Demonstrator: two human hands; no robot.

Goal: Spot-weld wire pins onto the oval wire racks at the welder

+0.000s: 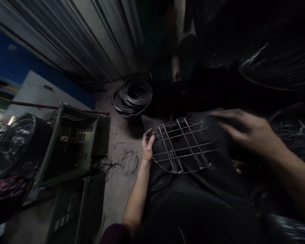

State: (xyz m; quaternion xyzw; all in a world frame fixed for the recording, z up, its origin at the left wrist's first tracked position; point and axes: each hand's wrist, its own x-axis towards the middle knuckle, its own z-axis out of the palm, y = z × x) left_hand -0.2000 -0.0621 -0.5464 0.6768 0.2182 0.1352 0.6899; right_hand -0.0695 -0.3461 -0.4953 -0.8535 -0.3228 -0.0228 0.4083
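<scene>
A round wire rack (183, 145) of crossed metal rods lies over dark cloth on the lap. My left hand (147, 145) is closed at the rack's left edge, thumb and fingers around the rim. To the right of the rack, my right hand (241, 127) is apart from it, fingers stretched out and parted over the dark cloth (193, 200), with nothing in them. The rack's right edge is faint against the cloth.
Coiled wire (132, 98) stands ahead on the floor. Green crates (66, 142) are at the left, beside a dark round container (15, 142). Another round wire piece (128, 162) lies on the floor (115, 203). Metal pieces (292, 134) are at the right.
</scene>
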